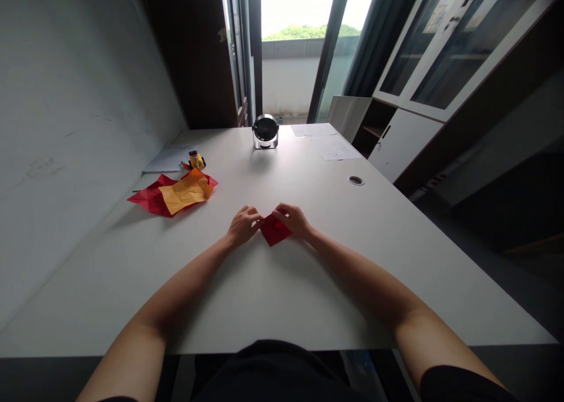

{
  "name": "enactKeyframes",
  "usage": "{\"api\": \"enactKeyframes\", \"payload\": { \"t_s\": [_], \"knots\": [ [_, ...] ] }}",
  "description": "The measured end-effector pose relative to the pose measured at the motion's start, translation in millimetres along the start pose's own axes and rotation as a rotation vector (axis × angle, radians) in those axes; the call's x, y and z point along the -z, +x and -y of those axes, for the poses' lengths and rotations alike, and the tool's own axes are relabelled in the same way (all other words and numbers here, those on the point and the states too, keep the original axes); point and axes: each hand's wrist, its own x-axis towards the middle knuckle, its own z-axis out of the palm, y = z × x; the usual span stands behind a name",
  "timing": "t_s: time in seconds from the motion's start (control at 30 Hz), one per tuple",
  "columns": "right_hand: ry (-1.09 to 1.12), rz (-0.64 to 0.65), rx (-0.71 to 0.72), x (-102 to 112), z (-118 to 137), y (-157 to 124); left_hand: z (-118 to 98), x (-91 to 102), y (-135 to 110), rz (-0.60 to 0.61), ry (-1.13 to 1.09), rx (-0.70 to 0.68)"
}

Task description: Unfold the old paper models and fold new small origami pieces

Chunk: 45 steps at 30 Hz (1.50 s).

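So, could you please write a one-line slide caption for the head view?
Left hand and right hand pinch a small red paper on a white table.

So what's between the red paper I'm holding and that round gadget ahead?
Just bare table between the red paper and the round gadget, in the head view.

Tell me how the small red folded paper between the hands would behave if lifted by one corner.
The red folded paper looks thin and creased: probably very light, floppy, apt to unfold. Flat on the smooth table, it would likely slide rather than roll.
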Motion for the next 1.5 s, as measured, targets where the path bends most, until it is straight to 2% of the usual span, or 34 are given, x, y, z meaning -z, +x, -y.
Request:
{"api": "enactKeyframes", "payload": {
  "t_s": [0.1, 0.23, 0.33, 0.43, 0.6, 0.77, 0.83, 0.97, 1.1, 1.23, 1.37, 1.5],
  "knots": [
    [0.199, -0.091, -0.040, 6, -2, 3, -1, 0.6, 1, -0.042, -0.059, 0.063],
    [0.415, -0.092, -0.077, 11, -5, 6, 3, 2.7, 1, -0.132, -0.240, 0.211],
    [0.440, -0.036, -0.052, 8, -9, 7, 7, 3.5, 1, -0.179, -0.388, 0.333],
    [0.350, 0.000, 0.001, 1, -15, 7, 10, 2.1, 0, -0.189, -0.477, 0.382],
    [0.119, -0.055, 0.085, -2, -18, 5, 10, -2.2, 0, -0.181, -0.534, 0.367],
    [-0.130, -0.078, 0.312, 4, -7, 2, 8, -3.3, 2, -0.165, -0.641, 0.306],
    [-0.217, -0.052, 0.373, 5, -4, 1, 9, -3.3, 2, -0.113, -0.589, 0.307],
    [-0.365, 0.075, 0.421, 5, -11, 2, 15, -4.0, 1, -0.019, -0.334, 0.283],
    [-0.428, 0.177, 0.391, 6, -16, 3, 15, -2.0, 1, 0.083, -0.198, 0.163],
    [-0.399, 0.240, 0.275, 7, -13, 2, 6, 3.6, 2, 0.152, -0.174, 0.107],
    [-0.360, 0.193, 0.173, 6, -12, 2, 0, 5.9, 1, 0.173, -0.189, 0.142],
    [-0.422, 0.153, 0.138, 5, -13, 3, 5, 2.9, 2, 0.147, -0.208, 0.106]
  ]
}}
